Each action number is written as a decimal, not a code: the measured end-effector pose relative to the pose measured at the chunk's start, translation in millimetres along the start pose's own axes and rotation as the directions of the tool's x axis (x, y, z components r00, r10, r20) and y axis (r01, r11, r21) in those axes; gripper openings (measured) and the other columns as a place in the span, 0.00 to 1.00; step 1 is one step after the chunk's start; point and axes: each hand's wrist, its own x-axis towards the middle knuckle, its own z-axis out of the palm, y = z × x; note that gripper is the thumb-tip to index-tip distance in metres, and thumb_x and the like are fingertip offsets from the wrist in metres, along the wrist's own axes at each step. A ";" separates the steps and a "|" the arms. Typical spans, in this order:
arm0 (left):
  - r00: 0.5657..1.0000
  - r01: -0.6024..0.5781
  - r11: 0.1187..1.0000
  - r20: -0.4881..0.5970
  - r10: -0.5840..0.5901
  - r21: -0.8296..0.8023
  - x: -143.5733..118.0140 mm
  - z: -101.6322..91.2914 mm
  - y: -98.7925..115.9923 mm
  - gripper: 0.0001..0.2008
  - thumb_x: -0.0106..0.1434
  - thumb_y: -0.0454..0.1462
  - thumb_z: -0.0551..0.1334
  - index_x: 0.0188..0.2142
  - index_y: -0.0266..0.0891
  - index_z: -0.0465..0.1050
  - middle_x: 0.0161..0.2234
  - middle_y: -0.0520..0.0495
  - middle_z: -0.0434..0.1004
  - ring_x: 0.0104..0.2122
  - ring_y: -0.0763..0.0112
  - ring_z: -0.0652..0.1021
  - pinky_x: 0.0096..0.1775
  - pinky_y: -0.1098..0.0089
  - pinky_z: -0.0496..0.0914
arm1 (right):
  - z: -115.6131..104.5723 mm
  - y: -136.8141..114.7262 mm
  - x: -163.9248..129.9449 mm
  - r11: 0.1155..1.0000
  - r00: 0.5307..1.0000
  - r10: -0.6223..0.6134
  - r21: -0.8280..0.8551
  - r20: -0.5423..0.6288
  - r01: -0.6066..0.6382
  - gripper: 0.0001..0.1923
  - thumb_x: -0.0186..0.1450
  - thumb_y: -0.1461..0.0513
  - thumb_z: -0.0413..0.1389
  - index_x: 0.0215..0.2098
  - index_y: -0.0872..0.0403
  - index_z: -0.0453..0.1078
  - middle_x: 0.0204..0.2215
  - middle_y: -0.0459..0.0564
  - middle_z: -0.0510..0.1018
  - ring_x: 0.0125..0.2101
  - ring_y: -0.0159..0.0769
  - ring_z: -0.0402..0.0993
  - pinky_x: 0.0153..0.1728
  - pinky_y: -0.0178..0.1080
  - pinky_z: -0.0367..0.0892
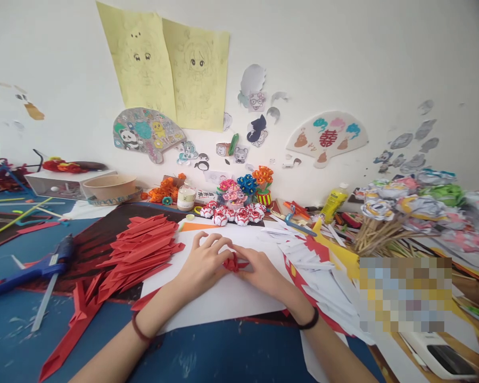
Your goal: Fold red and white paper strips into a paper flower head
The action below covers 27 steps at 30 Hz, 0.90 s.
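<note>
Between the fingertips of both hands is a small red folded-paper piece (pixel 232 263), partly covered by the fingers. My left hand (pixel 204 263) grips it from the left with bent fingers, and my right hand (pixel 261 270) pinches it from the right. Both are over a white paper sheet (pixel 195 311). Left of the sheet lies a heap of folded red paper strips (pixel 143 247). To the right are many folded white paper strips (pixel 311 260). Several red-and-white paper balls (pixel 235 215) sit beyond the sheet.
A blue glue gun (pixel 51 268) lies at the left. Behind stand a round bowl (pixel 112 189), a small jar (pixel 186 198) and a yellow bottle (pixel 335 203). Paper flowers on sticks (pixel 407 207) fill the right side. A wall (pixel 323 53) with drawings closes off the back.
</note>
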 end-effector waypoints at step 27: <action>0.997 0.045 0.999 -0.070 -0.045 0.005 4.2 -5.8 13.0 0.07 0.65 0.40 0.59 0.41 0.41 0.70 0.45 0.46 0.73 0.44 0.60 0.70 0.44 0.60 0.60 | 8.9 6.9 -0.9 0.930 0.988 0.027 -0.360 -0.149 -0.080 0.24 0.59 0.66 0.59 0.53 0.48 0.67 0.41 0.48 0.78 0.41 0.42 0.71 0.40 0.40 0.65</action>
